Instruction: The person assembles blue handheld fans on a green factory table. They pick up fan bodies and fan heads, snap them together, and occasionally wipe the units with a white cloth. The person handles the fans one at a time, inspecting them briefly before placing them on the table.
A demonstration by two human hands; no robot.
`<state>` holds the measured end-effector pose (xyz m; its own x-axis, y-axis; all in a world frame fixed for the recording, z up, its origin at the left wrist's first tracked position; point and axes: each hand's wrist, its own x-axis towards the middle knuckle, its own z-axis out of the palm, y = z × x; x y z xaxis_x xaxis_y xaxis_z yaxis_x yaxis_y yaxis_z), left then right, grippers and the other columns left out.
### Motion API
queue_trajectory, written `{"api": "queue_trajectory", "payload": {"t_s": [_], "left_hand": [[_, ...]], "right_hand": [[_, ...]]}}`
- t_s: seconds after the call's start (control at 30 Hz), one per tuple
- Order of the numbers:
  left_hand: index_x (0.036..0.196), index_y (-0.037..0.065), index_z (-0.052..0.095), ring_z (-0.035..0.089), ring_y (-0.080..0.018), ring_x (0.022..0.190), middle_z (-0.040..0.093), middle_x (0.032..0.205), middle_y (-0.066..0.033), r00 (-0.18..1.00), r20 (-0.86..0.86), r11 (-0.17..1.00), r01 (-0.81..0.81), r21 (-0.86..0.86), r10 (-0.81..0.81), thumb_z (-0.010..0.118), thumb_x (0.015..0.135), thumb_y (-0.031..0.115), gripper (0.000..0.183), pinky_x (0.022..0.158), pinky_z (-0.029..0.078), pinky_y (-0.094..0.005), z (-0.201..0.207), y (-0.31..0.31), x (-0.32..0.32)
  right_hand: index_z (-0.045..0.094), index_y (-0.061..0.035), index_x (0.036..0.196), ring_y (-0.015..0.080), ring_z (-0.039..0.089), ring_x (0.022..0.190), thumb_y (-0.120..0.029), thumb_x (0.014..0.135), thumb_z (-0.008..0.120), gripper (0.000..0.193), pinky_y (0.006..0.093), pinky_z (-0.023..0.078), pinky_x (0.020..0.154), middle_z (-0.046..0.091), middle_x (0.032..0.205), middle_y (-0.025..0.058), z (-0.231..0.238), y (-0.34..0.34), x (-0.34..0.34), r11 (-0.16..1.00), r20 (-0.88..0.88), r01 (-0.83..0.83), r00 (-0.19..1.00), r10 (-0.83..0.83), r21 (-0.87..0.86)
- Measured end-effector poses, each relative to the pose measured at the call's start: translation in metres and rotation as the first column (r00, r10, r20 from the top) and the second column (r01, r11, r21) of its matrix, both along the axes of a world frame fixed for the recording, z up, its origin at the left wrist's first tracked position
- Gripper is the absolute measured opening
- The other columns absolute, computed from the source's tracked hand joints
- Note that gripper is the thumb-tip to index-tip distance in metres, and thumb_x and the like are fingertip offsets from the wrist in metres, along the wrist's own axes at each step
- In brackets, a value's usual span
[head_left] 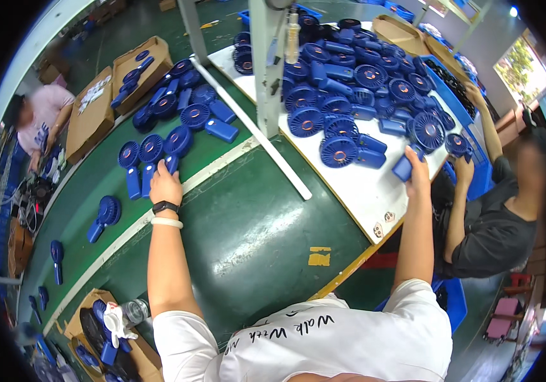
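Note:
My left hand point(167, 186), with a black watch and a pale band on the wrist, is over the green conveyor belt point(222, 159). Its fingers close on the handle of a blue handheld fan point(178, 140), whose round head points away from me. Two similar fans, one of them a blue handheld fan point(129, 155), lie just left of it. My right hand point(418, 173) grips the handle of another blue handheld fan point(427, 130) above the white tabletop point(362, 191). Beyond it is a large heap of blue handheld fans point(356, 76).
A white rail point(254, 130) and a metal post point(266, 70) stand between belt and table. Cardboard boxes point(142, 70) line the belt's far side. At right, a co-worker in black point(496, 229) holds a small fan point(457, 144) beside a blue crate point(451, 89). An open carton point(139, 356) sits lower left.

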<state>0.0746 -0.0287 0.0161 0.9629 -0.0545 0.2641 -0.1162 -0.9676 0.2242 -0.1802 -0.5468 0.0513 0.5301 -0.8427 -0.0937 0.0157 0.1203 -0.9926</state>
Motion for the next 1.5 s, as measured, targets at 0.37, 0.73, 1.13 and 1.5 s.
{"api": "queue_trajectory", "payload": {"t_s": [0.37,0.73,1.13,1.5], "left_hand": [[0.137,0.012,0.028,0.050,-0.0314,0.110,0.041,0.130,-0.0161,0.595,0.351,-0.658,-0.439,-0.612,-0.723,0.044,0.094,0.026,0.048,0.080,0.048,-0.0454,0.055,-0.025,-0.139],[0.130,0.009,0.033,0.055,-0.0218,0.094,0.047,0.112,-0.0088,0.785,0.103,-0.256,-0.073,-0.964,-0.611,0.062,0.083,0.011,0.055,0.082,0.050,-0.0435,0.057,-0.016,-0.151],[0.124,0.007,0.037,0.058,-0.0236,0.099,0.055,0.114,-0.0136,0.897,-0.026,-0.282,-0.166,-0.945,-0.441,0.056,0.088,0.014,0.041,0.086,0.047,-0.0367,-0.006,0.033,-0.147],[0.122,0.006,0.038,0.058,-0.0227,0.100,0.055,0.115,-0.0140,0.942,-0.013,-0.381,-0.148,-0.913,-0.336,0.057,0.088,0.016,0.040,0.086,0.047,-0.0355,-0.018,0.049,-0.141]], "right_hand": [[0.011,0.0025,0.141,0.0271,0.036,0.124,-0.050,0.083,0.059,0.091,0.0337,0.026,0.104,0.032,0.136,0.0222,-0.032,-0.044,0.023,0.925,-0.395,-0.207,0.916,0.069,-0.318],[0.018,-0.0061,0.142,0.0354,0.033,0.126,-0.045,0.090,0.049,0.072,0.0423,0.029,0.102,0.024,0.142,0.0196,-0.017,-0.005,0.007,0.988,-0.133,0.024,0.990,-0.044,-0.151],[0.049,0.0009,0.112,0.0257,0.047,0.106,-0.003,0.081,0.058,0.032,0.0372,0.037,0.093,0.048,0.114,0.0140,0.014,0.118,0.026,0.262,0.080,0.107,0.990,-0.114,-0.959],[0.057,-0.0036,0.095,0.0289,0.056,0.094,-0.001,0.073,0.064,0.024,0.0358,0.044,0.082,0.058,0.097,0.0119,-0.020,0.347,0.154,0.092,-0.312,-0.615,0.517,0.797,-0.783]]}}
